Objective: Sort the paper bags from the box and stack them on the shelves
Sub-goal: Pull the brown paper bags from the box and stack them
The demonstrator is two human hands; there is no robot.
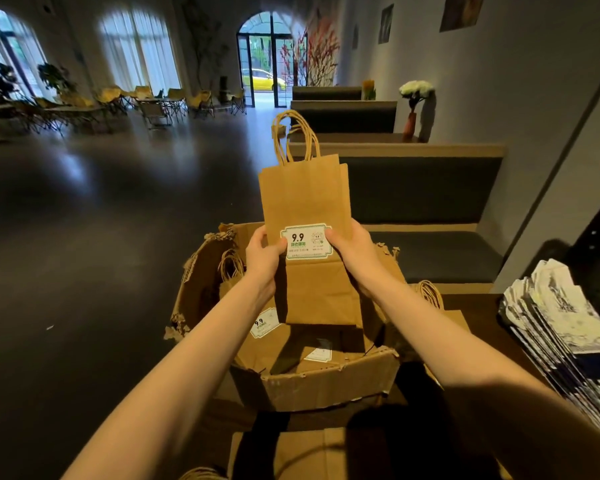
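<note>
A flat brown paper bag with twine handles and a white "9.9" label is held upright above the torn cardboard box. My left hand grips the bag's left edge, thumb on the label. My right hand grips its right edge, thumb at the label's right end. A second bag seems to lie behind the front one. More brown labelled bags lie inside the box. White and blue printed bags are stacked on the shelf at the right.
A brown bag with handles lies on the dark surface right of the box. Another flat brown bag lies below the box. Booth benches run along the right wall. Dark open floor spreads left, with folding chairs far back.
</note>
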